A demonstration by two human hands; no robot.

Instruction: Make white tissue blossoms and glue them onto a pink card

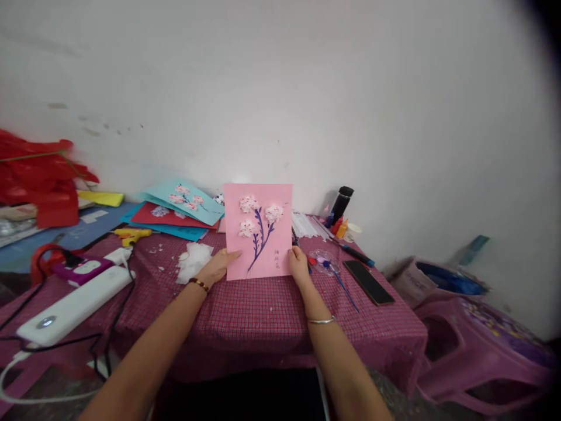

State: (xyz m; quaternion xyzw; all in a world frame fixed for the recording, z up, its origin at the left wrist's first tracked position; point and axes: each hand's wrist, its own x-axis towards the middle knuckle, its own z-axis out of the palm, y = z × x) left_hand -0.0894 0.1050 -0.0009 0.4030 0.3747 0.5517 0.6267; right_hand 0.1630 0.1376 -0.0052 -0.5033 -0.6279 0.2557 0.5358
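Both hands hold up a pink sheet of card [239,257], tilted to face me above the table. On it are three raised white flower clusters with red specks, dark purple painted stems and leaves, and a few handwritten characters at the lower right. My left hand [218,266] pinches the card's lower left edge, thumb on the front. At the lower right edge, my right hand [298,264] grips it in the same way. The fingers behind the card are hidden. Just left of my left hand lie white tissue pieces [194,261]. Beside my right hand sits a clear paint palette [323,262].
A checked cloth covers the table [258,316]. Flower cards [179,199] are stacked at the back left, near a yellow glue gun [132,234] and a white power strip [79,304]. Rightward lie a paintbrush [346,287], a phone [369,282], paint bottles [339,227] and a black flask [342,203].
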